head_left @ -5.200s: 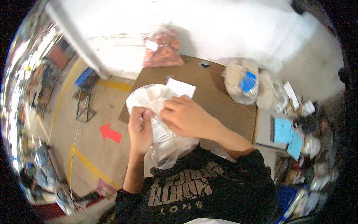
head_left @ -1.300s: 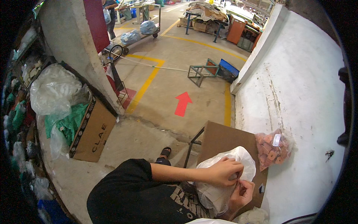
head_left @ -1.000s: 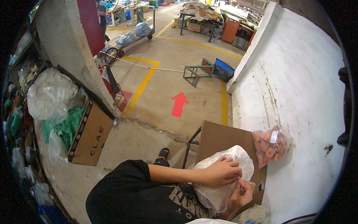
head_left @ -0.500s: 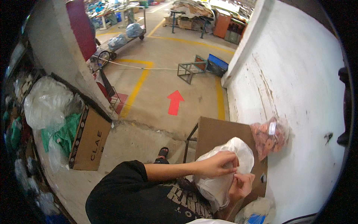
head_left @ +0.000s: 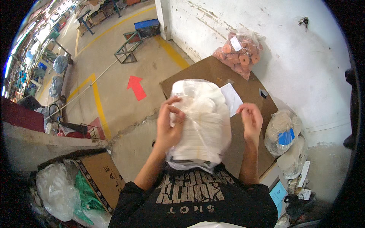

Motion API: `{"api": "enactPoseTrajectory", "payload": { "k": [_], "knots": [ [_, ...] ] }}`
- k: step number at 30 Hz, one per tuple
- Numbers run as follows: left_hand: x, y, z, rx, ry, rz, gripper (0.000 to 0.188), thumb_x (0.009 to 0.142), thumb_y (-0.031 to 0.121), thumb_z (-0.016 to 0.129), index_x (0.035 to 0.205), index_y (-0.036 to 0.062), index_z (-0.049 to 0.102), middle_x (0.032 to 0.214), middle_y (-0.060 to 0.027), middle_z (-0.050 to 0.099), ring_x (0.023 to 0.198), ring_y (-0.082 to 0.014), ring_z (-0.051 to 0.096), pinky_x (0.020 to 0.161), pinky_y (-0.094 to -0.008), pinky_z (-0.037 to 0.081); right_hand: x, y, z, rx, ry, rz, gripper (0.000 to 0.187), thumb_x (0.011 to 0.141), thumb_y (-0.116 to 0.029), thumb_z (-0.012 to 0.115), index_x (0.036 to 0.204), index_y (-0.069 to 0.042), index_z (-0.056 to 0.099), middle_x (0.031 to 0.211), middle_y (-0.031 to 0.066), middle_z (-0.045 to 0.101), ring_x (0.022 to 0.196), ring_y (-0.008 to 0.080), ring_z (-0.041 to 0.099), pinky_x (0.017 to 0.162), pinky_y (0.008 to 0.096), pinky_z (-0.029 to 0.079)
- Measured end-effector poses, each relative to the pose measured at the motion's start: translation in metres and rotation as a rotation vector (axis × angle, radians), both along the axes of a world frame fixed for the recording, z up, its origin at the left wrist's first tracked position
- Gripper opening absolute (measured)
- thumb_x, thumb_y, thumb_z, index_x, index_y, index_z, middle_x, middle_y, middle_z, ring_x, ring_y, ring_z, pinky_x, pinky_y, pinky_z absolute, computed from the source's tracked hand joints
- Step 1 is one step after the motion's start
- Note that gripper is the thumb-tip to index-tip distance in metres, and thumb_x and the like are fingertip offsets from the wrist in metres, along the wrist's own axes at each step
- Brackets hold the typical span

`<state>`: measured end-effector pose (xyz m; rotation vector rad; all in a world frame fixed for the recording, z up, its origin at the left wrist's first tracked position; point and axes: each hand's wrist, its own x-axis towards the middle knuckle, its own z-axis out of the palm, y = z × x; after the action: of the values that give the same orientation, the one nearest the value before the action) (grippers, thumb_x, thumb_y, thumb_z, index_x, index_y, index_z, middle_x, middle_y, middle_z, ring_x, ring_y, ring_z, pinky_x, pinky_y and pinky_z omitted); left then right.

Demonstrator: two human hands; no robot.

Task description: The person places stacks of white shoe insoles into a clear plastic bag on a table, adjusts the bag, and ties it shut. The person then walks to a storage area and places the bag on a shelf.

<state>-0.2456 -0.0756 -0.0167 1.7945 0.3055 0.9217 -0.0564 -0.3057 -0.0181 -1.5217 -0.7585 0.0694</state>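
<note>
A clear plastic bag [head_left: 201,121] full of white flat pieces is held up in front of my chest, over a brown cardboard-topped table [head_left: 251,91]. My left hand [head_left: 169,123] grips the bag's left side, fingers curled onto it. My right hand [head_left: 249,119] is to the right of the bag, fingers pinched together; a thin string or tie seems to run from it to the bag, though it is too blurred to be sure. A white paper slip [head_left: 232,98] lies on the table behind the bag.
A bag of orange round pieces [head_left: 239,53] leans on the white wall at the table's far end. A bag with a blue label [head_left: 281,131] sits at the right. A cardboard box with plastic bags [head_left: 87,182] stands on the floor at my left.
The view has swung from the workshop floor back toward the table and wall. The bag is now raised, and my right hand has drawn away from it to the right.
</note>
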Motion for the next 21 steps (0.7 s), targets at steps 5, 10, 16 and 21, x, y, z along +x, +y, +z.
{"api": "enactPoseTrajectory", "payload": {
  "k": [5, 10, 16, 21],
  "knots": [
    [-0.077, 0.061, -0.031, -0.412, 0.094, 0.135, 0.028, 0.107, 0.018, 0.061, 0.128, 0.0000, 0.058, 0.154, -0.0196, 0.052, 0.142, -0.0292, 0.048, 0.121, -0.0430, 0.032, 0.058, 0.012, -0.136, -0.451, 0.403, -0.228, 0.033, 0.106, -0.033, 0.059, 0.121, -0.005, 0.068, 0.109, 0.0022, 0.067, 0.093, 0.0125, 0.057, 0.082, 0.0321, 0.047],
    [-0.187, 0.096, -0.073, -0.905, 0.154, 0.072, 0.063, 0.115, 0.039, 0.041, 0.164, -0.0006, 0.031, 0.164, -0.0193, 0.042, 0.149, -0.0267, 0.042, 0.124, -0.0368, 0.031, 0.030, 0.089, -0.240, -0.444, 0.786, 0.130, 0.061, 0.109, -0.052, 0.045, 0.138, -0.002, 0.064, 0.131, 0.0099, 0.068, 0.119, 0.0253, 0.062, 0.099, 0.0404, 0.050],
    [-0.222, 0.027, -0.154, -1.007, 0.367, 0.473, 0.102, 0.098, 0.069, 0.062, 0.161, -0.0061, 0.032, 0.154, -0.0231, 0.050, 0.137, -0.0306, 0.055, 0.110, -0.0406, 0.049, 0.038, 0.174, -0.207, -0.798, 0.832, 0.397, 0.067, 0.107, -0.051, 0.043, 0.140, 0.003, 0.063, 0.135, 0.0184, 0.067, 0.122, 0.0334, 0.066, 0.103, 0.0493, 0.052],
    [-0.234, -0.031, -0.157, -1.087, 0.002, 0.903, 0.104, 0.097, 0.070, 0.062, 0.159, -0.0089, 0.033, 0.148, -0.0273, 0.056, 0.137, -0.0351, 0.056, 0.114, -0.0430, 0.046, 0.026, 0.202, -0.224, -1.087, 0.600, 0.708, 0.065, 0.109, -0.056, 0.043, 0.136, -0.001, 0.066, 0.122, 0.0173, 0.073, 0.105, 0.0312, 0.074, 0.088, 0.0468, 0.060]
  ]
}}
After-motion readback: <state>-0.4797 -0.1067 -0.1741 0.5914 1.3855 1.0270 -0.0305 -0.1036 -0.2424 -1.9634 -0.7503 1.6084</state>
